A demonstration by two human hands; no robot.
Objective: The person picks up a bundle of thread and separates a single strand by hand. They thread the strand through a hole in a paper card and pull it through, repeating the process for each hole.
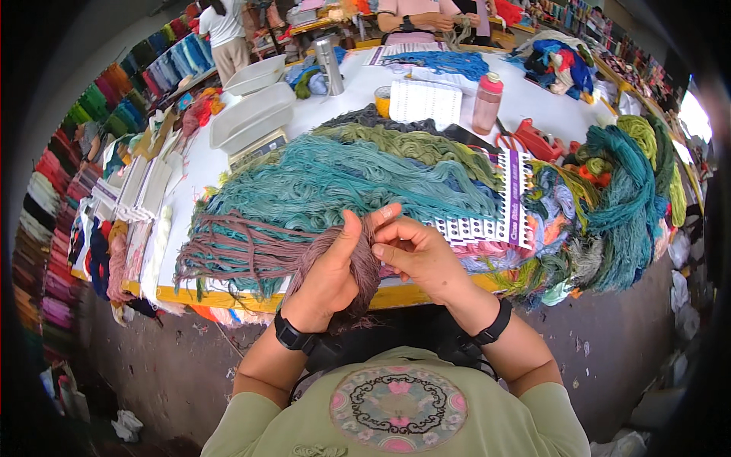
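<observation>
A thick bundle of mauve embroidery thread [251, 245] lies across the near side of the table and runs into my left hand [329, 280]. That hand is closed round it, thumb up, and loose ends hang below the palm at the table edge. My right hand [428, 261] meets it from the right, fingers curled and thumb pinched at the bundle's edge; what sits between those fingertips is too small to make out. Beneath and beyond both hands spreads a wide heap of teal thread [304, 179], with olive-green thread [411, 145] behind it.
White punched thread cards [499, 221] lie right of the heap. Further right are mixed skeins [624, 183], a red tool [539, 139] and scissors [509, 140]. Plastic trays [255, 114], a steel flask [329, 67] and a pink-capped bottle [487, 103] stand behind. A person [426, 17] works across the table.
</observation>
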